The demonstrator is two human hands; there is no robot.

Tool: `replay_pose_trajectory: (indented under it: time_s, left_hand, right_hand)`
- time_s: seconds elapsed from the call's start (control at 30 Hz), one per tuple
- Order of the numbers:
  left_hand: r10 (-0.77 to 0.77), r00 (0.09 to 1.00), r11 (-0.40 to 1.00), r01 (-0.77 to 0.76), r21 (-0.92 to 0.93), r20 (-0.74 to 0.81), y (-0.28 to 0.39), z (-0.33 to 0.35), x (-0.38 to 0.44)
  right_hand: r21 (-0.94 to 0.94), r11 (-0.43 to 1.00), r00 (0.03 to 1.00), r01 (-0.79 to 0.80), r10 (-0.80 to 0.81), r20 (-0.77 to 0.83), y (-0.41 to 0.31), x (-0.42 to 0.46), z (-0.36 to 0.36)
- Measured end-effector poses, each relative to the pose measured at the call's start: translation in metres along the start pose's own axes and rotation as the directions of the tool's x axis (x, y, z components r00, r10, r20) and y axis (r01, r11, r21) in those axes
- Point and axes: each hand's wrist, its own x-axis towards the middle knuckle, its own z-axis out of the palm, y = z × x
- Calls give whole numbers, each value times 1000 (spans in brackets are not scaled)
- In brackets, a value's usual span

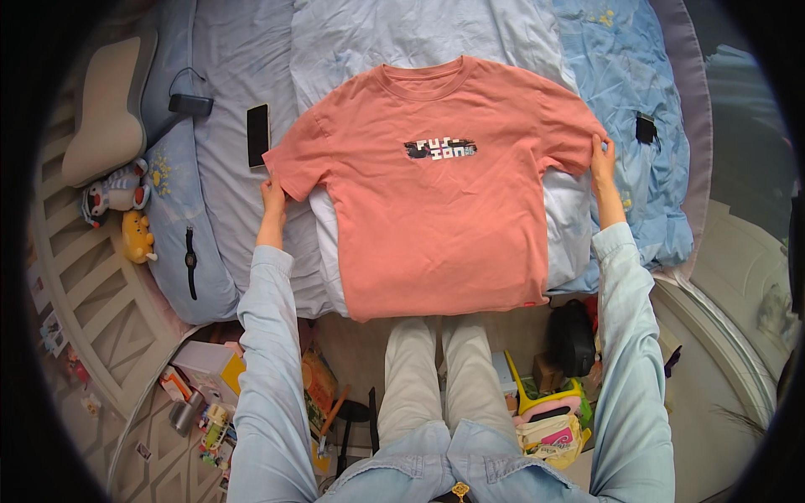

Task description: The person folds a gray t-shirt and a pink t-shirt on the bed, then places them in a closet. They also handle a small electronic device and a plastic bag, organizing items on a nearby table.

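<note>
A coral-pink short-sleeved T-shirt [440, 220] lies spread front side up on the bed, its collar away from me and its hem along the near edge of the bed. Printed lettering on a dark patch crosses its chest. My left hand [273, 200] pinches the cuff of the sleeve on the left. On the other side, my right hand [602, 165] grips the edge of the right sleeve between thumb and fingers. Both sleeves are stretched outward, and light creases run over the body of the shirt.
A smartphone [258, 136] lies left of the shirt, near a power bank [190, 105]. A black wristwatch [190, 258] rests on the blue pillow [170, 207], beside plush toys [137, 236]. A small black object [646, 129] sits on the blue quilt [635, 75]. Bags [553, 434] stand below, right of my legs.
</note>
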Motion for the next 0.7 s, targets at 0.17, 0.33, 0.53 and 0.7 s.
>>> replay_pose_trajectory:
  time_s: [0.17,0.33,0.53,0.7]
  left_hand:
    - [-339,892,938,347,30,297,9,10,-14]
    - [-226,895,956,279,-87,385,4,13,-19]
    - [578,816,782,-558,278,10,38,64,-96]
    - [663,490,111,-812,573,567,76,142,-186]
  right_hand:
    - [194,894,914,-404,390,107,-20,-18,16]
    - [-68,992,994,103,-106,-29,-45,-23,16]
    - [-537,724,885,433,-455,100,-130,-91,65]
    - [-404,671,769,622,-425,477,-136,-145,132]
